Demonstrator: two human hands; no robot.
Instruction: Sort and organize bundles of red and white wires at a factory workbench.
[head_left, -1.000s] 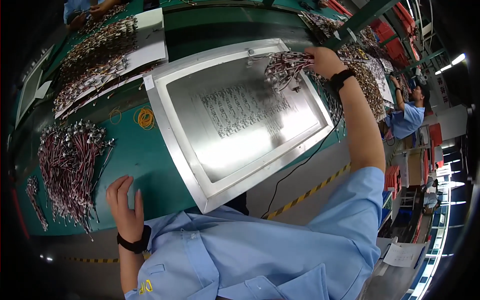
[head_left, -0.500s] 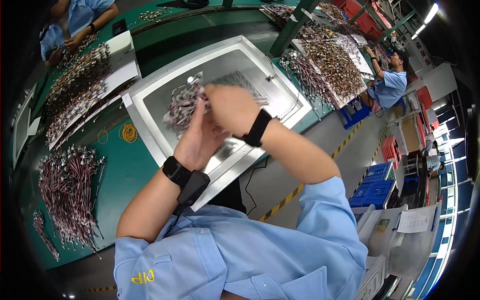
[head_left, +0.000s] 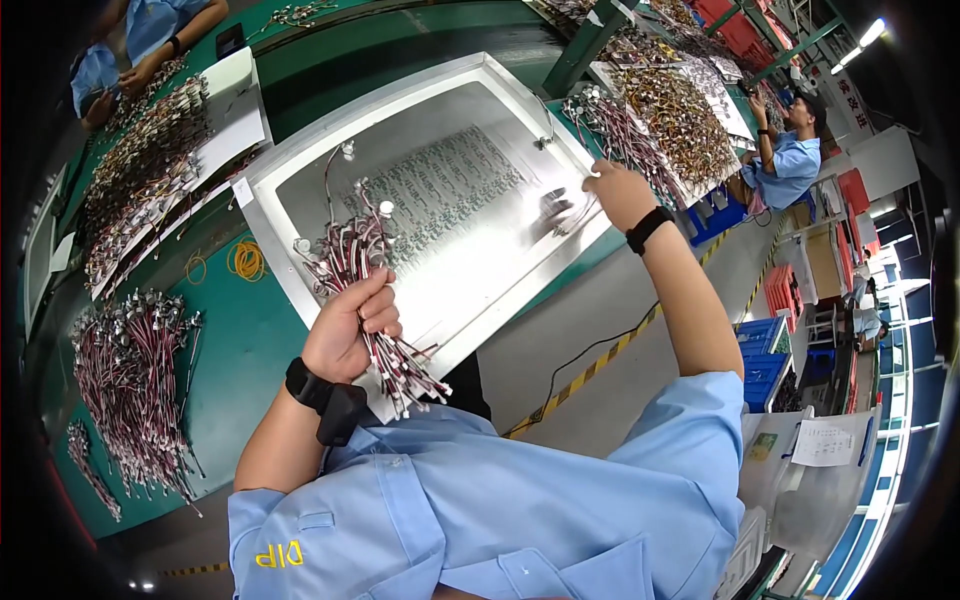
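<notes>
My left hand (head_left: 352,325) is closed around a bundle of thin wire leads (head_left: 345,240) in dark red, white and black. Silvery round ends fan out above the fist, and small white connectors hang below it. One lead sticks up apart from the bundle. The bundle is over the left side of a framed metal plate (head_left: 470,265) with a pale raised rim. At that frame's right rim is my right hand (head_left: 622,195), its fingers bent and close together. Whatever may be between those fingertips is too small to make out. A blurred dark patch shows on the plate beside them.
Many wire leads (head_left: 135,390) lie on the green bench (head_left: 235,345) at left, near a yellow coil (head_left: 246,261). More leads (head_left: 625,140) are heaped beyond my right hand. A green post (head_left: 585,55) stands behind the frame. Two co-workers sit at far left and right.
My hands have come apart. The left one has moved down and toward me with the bundle of wire leads; the right one has left the bundle and gone right to the frame's rim.
</notes>
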